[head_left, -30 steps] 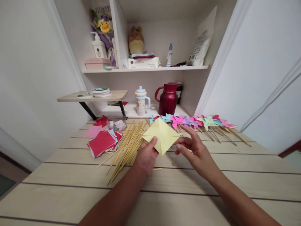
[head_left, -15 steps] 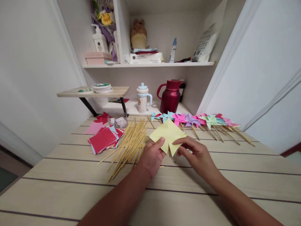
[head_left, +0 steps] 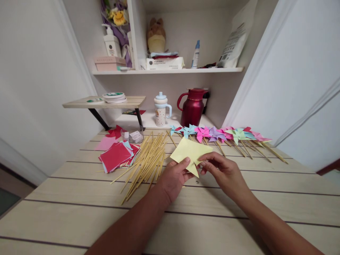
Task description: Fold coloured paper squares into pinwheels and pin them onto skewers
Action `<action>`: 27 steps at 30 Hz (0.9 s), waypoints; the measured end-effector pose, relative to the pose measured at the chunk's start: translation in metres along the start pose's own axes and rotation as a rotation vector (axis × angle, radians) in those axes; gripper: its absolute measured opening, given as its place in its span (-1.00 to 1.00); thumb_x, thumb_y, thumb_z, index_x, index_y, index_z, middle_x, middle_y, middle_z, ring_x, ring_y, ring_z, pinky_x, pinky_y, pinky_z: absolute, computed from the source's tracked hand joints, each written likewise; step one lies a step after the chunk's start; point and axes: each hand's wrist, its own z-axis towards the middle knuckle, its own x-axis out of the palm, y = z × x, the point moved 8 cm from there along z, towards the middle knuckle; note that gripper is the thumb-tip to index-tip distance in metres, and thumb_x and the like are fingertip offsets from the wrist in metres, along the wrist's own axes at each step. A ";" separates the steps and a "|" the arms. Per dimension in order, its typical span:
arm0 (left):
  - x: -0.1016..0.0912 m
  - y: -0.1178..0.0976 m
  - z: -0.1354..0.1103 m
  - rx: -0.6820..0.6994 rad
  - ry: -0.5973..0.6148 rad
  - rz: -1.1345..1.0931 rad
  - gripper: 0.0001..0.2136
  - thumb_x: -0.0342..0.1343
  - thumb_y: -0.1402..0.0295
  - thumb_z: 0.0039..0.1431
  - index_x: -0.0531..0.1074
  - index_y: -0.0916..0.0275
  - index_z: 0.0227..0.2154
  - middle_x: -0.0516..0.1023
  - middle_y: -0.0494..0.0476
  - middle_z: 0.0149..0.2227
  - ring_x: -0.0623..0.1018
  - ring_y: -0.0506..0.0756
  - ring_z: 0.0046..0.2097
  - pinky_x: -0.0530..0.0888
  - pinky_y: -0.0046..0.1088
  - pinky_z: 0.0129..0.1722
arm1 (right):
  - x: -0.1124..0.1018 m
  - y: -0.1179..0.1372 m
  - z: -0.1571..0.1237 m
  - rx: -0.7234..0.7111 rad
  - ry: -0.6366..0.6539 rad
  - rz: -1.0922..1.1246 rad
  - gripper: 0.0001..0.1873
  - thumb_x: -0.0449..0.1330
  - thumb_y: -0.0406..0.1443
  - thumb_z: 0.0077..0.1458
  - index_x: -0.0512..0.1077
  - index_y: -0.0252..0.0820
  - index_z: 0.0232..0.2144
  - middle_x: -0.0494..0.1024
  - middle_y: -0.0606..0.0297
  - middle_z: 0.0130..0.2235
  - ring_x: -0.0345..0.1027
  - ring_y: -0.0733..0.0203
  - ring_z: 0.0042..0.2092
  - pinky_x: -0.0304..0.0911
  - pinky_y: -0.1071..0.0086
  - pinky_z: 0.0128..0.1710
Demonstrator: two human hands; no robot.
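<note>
A square of pale yellow paper (head_left: 190, 150), with a slit at its near corner, is held above the table. My left hand (head_left: 174, 177) grips its lower left part, thumb on top and fingers beneath. At the right side, my right hand (head_left: 219, 168) pinches a flap beside the slit between thumb and fingers. To the left of my hands lies a loose heap of thin wooden sticks (head_left: 148, 161). Beyond the paper, a row of finished paper pinwheels (head_left: 216, 134) on sticks lies along the back of the table.
Stacked coloured paper squares (head_left: 115, 157) lie left of the sticks, near small clear boxes (head_left: 135, 137). A low wooden stand (head_left: 132, 102) carries tape rolls (head_left: 114, 98). A cup (head_left: 160, 111) and a red jug (head_left: 191, 108) stand at the back, under a shelf (head_left: 170, 71).
The yellow paper has turned and tilted in my hands. My right hand has drawn the right-hand flap inward, and my left thumb has shifted slightly right.
</note>
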 end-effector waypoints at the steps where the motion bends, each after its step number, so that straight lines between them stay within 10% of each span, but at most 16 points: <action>1: 0.000 0.001 0.000 -0.005 -0.007 0.005 -0.67 0.28 0.31 0.08 0.53 0.29 -0.09 0.56 0.33 0.01 0.56 0.23 -0.02 0.39 -0.11 0.09 | -0.001 0.000 0.000 -0.003 0.000 -0.008 -0.85 0.20 -0.19 0.17 0.48 -0.13 -0.30 0.54 0.29 -0.43 0.44 0.18 -0.42 0.38 0.29 -0.36; 27: 0.005 -0.001 -0.001 0.020 0.019 -0.011 -0.56 0.16 0.25 0.20 0.37 0.21 0.13 0.50 0.32 0.10 0.53 0.24 0.04 0.43 -0.13 0.04 | -0.001 -0.014 0.000 0.051 0.021 -0.114 -0.86 0.11 -0.27 0.16 0.48 -0.07 -0.30 0.52 0.30 -0.35 0.42 0.14 -0.33 0.30 0.32 -0.32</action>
